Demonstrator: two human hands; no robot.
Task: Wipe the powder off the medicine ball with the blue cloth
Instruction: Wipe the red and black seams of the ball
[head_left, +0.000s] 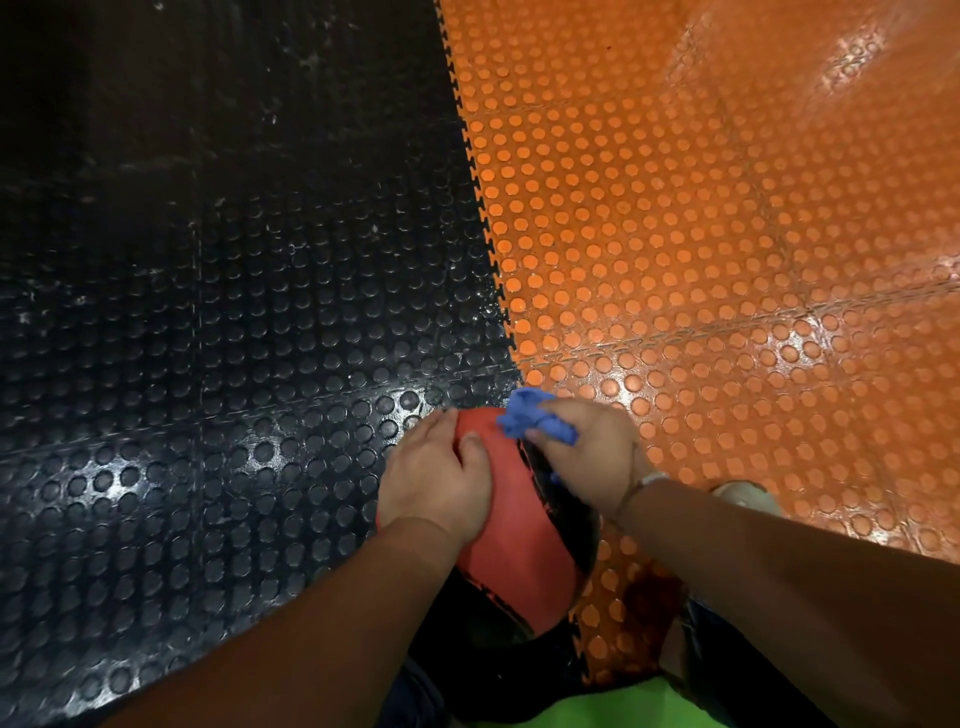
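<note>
Two grips are on the medicine ball (519, 545), which sits on the floor, straddling the toothed seam between the black studded tiles (208, 312) and the orange studded tiles (727, 234), close in front of the person. The step in hand looks like wiping the ball's far upper side.

To do it well, I judge the cloth should be pressed flat against the skin and drawn in overlapping strokes from the top outward, with the ball turned a little after each pass so that no panel is skipped. Bunched as it is, the blue cloth (524, 415) offers only a small face, and opening it out would lift more powder. No powder shows plainly on the red panel from this view, and the far and under sides are hidden.

The left grip (436, 478) lies spread on the ball's upper left, fingers laid over the curve and thumb resting on the red panel, steadying it. The right grip (587, 452) is curled round the crumpled cloth, pinching it against the top right of the ball, where red meets black. The ball lies directly under and between both grips, touching each.
</note>
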